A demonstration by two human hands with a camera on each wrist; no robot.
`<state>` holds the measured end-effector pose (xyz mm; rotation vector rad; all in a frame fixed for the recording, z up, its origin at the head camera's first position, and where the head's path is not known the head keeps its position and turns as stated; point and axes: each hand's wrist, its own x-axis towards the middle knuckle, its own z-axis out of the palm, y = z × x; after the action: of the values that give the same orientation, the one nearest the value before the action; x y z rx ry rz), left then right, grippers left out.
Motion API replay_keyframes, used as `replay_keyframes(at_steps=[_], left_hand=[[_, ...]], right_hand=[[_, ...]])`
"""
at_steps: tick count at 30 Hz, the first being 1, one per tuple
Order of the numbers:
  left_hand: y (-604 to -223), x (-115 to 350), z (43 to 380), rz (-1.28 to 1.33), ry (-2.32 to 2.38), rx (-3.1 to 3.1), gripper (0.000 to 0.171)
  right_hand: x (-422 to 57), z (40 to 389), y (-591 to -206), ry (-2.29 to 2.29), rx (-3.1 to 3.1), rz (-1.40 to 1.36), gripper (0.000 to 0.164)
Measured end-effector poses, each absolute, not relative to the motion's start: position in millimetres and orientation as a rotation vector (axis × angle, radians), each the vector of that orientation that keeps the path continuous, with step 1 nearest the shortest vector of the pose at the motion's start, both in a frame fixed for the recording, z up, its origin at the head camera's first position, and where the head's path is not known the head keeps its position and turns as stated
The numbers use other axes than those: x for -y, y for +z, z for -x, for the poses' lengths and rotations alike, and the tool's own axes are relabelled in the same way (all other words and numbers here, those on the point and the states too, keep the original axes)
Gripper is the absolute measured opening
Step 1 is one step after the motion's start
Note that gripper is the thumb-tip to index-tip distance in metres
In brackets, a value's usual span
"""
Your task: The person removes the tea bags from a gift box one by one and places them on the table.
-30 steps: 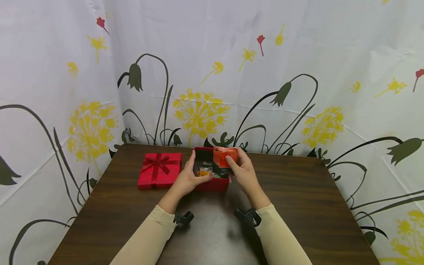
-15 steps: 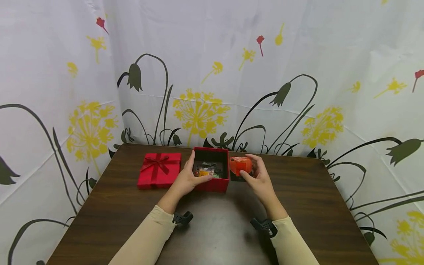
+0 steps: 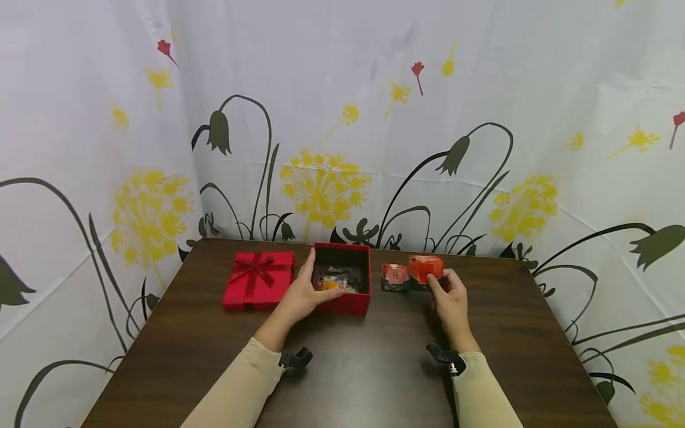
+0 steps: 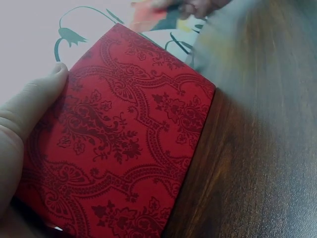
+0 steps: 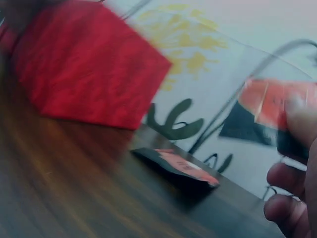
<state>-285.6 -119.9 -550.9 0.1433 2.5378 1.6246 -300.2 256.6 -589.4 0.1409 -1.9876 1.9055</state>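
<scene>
An open red gift box (image 3: 342, 305) with a dark inside stands in the middle of the table. My left hand (image 3: 298, 298) grips its near left corner, thumb along the front and fingers up the left side. In the left wrist view the patterned red box wall (image 4: 119, 134) fills the middle. To the right of the box, my right hand (image 3: 452, 302) pinches an orange-and-black flat packet (image 3: 424, 265), thumb on its face. A similar packet (image 3: 395, 274) lies on the table between box and hand. Small clear-wrapped packets (image 3: 330, 282) lie inside the box.
A red lid (image 3: 273, 291) with a ribbon bow (image 3: 254, 267) lies left of the box. The dark wooden table (image 3: 342, 368) ends at the back against a white flower-printed curtain (image 3: 342, 83).
My right hand has moved right from over the box, holding a packet. One orange-and-black packet now lies on the table beside the box. My left hand has stayed on the box.
</scene>
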Motion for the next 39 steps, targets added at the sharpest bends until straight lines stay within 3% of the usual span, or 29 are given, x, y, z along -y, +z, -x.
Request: replay_keyframes(at_steps=[13,22,32,39], left_hand=[[-548,117,287,-0.15,1.613,-2.545,0.13],[-550,120,286,-0.145,1.627,-2.532,0.131],[-551,119,288,-0.168,1.631,-2.522,0.131],[-551,119,288,-0.16,1.628,-2.521,0.131]], right_hand=[[-304,306,-598,1.505,2.147,0.139,0.041],[-311,308,-604,1.131,2.445,0.109,0.017],[-308,307,-605,0.875,2.702,0.052,0.03],[-309,308,-609,0.946,2.657,0.0,0.036]])
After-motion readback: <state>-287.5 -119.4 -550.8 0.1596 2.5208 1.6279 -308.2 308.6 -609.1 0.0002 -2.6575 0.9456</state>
